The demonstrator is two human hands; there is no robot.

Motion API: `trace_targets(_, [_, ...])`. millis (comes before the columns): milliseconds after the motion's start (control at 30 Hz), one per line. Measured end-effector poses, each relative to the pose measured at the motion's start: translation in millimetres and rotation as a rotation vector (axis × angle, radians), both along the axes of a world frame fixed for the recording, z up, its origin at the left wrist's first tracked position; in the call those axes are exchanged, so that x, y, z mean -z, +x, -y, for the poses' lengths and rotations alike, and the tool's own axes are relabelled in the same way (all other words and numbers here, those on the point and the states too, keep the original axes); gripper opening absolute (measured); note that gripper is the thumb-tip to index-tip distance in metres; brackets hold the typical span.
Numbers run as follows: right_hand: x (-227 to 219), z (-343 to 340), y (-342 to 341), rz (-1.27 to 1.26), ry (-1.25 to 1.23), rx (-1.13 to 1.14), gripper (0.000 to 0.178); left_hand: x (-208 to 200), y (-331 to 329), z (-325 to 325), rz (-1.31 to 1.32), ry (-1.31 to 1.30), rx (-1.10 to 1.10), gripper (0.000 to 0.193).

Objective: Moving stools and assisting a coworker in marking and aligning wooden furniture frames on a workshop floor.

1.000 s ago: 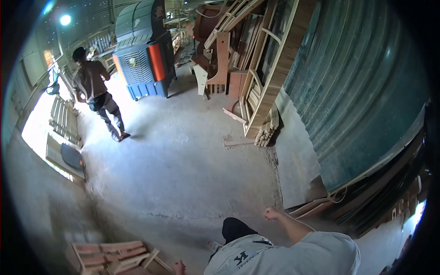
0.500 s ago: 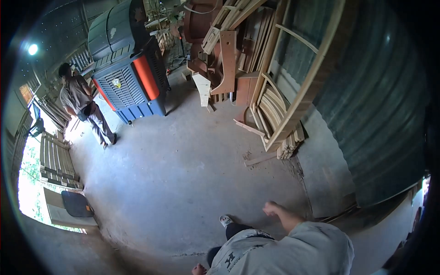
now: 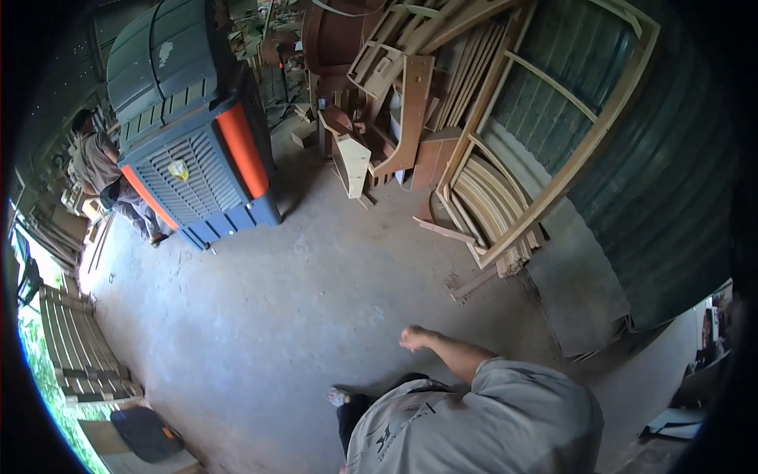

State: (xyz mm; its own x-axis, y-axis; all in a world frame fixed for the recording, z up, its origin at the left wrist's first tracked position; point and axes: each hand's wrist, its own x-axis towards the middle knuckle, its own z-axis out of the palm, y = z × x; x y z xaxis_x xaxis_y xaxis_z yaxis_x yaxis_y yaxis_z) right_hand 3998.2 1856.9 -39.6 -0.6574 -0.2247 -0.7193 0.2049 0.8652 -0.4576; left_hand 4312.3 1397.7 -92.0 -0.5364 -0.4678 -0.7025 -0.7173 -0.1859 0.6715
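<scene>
My right hand (image 3: 414, 338) hangs in front of my body over the concrete floor (image 3: 300, 308), its fingers curled in and no object showing in them. Of my left hand (image 3: 343, 469) only a sliver shows at the lower edge, and its fingers are hidden. Neither hand touches anything that I can see. One shoe (image 3: 338, 396) is out ahead on the floor, below a dark trouser leg. Nearest beyond my right hand is a loose strip of wood (image 3: 474, 284) lying by the stacked timber.
A large blue and orange slatted machine (image 3: 193, 186) stands far left, a person (image 3: 99, 162) beside it. Wooden frames (image 3: 553, 189), curved wood pieces (image 3: 489, 193) and brown panels (image 3: 407, 118) lean at the right. A slatted pallet (image 3: 83, 344) and dark pad (image 3: 146, 434) lie left.
The view has shifted forward, bringing the machine and timber nearer. My right hand has swung leftward, and my left hand has almost left the picture. The other person is now lower, partly behind the machine.
</scene>
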Motion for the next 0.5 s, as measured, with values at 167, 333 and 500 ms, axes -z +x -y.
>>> trace_targets(167, [2.8, 80.0, -43.0, 0.236, 0.075, 0.303, 0.025, -12.5, -139.8, 147.4, -0.062, 0.022, 0.03, 0.036])
trace_targets(333, [28.3, 166.0, -131.7, 0.377, 0.055, 0.423, 0.025, -48.6, -352.8, 330.7, -0.084, -0.106, -0.121, 0.044])
trace_targets(500, [90.0, 285.0, -288.5, 0.499, 0.154, 0.433, 0.026, -44.0, -504.4, 438.7, -0.09, -0.02, -0.358, 0.018])
